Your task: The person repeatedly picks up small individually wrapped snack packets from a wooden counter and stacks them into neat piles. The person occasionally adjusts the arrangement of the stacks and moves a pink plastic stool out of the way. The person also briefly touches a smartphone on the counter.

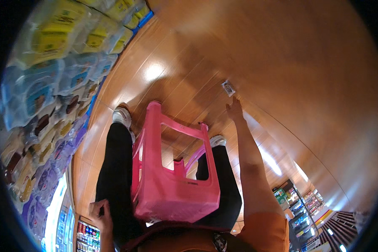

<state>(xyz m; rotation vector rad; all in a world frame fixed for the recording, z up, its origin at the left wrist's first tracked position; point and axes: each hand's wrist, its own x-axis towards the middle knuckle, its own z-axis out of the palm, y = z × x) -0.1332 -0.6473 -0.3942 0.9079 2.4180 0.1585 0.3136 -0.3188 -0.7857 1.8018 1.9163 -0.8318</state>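
My right hand (pixel 235 110) reaches down and forward with its fingers stretched out. Just beyond the fingertips a small clear packet (pixel 228 88) with dark and pale markings lies on the wooden floor (pixel 189 94); a narrow gap appears between them. Beside my left thigh, my left hand (pixel 100 212) is loosely closed, and nothing shows in it. Between my legs a pink plastic stool (pixel 176 193) leans with its legs pointing forward. Neither hand touches it.
Hanging rows of packaged goods (pixel 50 84) in yellow, blue and purple line the left side. A smooth brown wooden panel (pixel 323 105) rises on the right. Lit drink shelves (pixel 88 235) stand at lower left, more stocked shelves (pixel 300 206) at lower right. My shoes (pixel 122 116) flank the stool.
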